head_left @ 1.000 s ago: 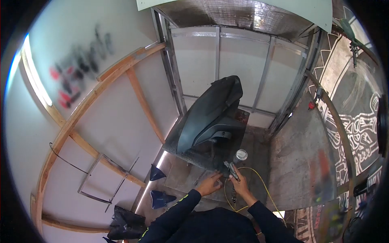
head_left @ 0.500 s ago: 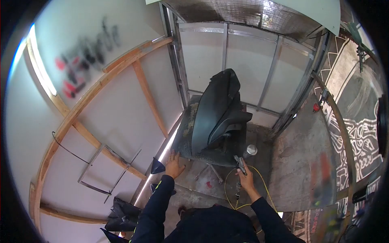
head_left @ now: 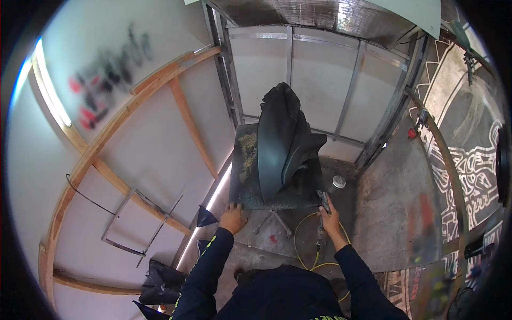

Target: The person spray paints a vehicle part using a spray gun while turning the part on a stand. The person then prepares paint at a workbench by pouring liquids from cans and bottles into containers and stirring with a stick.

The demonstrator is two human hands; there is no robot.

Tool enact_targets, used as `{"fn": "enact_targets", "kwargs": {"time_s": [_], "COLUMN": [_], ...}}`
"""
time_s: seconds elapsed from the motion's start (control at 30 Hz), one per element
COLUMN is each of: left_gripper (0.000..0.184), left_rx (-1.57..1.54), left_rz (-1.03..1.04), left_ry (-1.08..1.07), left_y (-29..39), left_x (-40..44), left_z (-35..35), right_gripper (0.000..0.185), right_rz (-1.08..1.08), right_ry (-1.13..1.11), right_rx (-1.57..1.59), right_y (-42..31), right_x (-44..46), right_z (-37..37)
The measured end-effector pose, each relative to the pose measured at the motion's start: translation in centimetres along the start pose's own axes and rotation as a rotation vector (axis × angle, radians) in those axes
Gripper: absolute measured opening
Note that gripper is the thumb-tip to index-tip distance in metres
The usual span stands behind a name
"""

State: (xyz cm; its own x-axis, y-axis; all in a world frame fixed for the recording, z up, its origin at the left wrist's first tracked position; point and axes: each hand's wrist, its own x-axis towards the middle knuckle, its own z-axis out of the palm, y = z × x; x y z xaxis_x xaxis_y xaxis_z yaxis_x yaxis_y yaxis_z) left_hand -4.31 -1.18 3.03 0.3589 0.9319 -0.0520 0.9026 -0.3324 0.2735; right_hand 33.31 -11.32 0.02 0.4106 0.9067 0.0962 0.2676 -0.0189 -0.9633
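A black moulded vehicle panel, shaped like a motorcycle fairing, rests upright on a dark, worn square-topped stand. My left hand grips the near left corner of the stand's top, its fingers bent over the edge. At the near right corner, my right hand is closed around a spray gun. A round silver-topped cup shows just beyond the gun. From the gun's lower end a yellow hose loops down towards my body.
White wall panels with wooden beams run along my left, and a metal-framed wall stands behind the panel. A bent metal frame and black pointed pieces are at the left. A patterned board lies to the right.
The stand and panel have turned, so the stand's front edge now faces me squarely. My left hand has gone from lying spread to gripping the corner. The spray gun has moved slightly forward and right.
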Motion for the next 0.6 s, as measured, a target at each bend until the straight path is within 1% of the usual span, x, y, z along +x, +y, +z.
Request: {"fn": "enact_targets", "kwargs": {"time_s": [0.07,0.13,0.23,0.33,0.6], "left_gripper": [0.065,0.065,0.066,0.068,0.071], "left_rx": [-0.019,0.004,-0.015,0.002,0.018], "left_rz": [-0.014,0.021,0.0,0.037,0.037], "left_ry": [-0.039,0.013,0.003,0.054,0.035], "left_y": [0.4,0.5,0.6,0.4,0.6], "left_x": [-0.2,-0.5,-0.7,-0.9,-0.9], "left_z": [-0.2,-0.1,0.0,0.5,0.6], "right_gripper": [0.06,0.06,0.061,0.06,0.062], "right_rz": [-0.001,-0.001,0.001,-0.003,0.005], "right_ry": [-0.006,-0.011,-0.009,0.013,-0.012], "right_rx": [-0.008,-0.013,-0.058,0.022,-0.033], "right_y": [0.2,0.5,0.8,0.5,-0.1], "right_x": [0.3,0.4,0.4,0.2,0.3], "right_z": [-0.2,-0.4,-0.5,-0.4,-0.6]}}
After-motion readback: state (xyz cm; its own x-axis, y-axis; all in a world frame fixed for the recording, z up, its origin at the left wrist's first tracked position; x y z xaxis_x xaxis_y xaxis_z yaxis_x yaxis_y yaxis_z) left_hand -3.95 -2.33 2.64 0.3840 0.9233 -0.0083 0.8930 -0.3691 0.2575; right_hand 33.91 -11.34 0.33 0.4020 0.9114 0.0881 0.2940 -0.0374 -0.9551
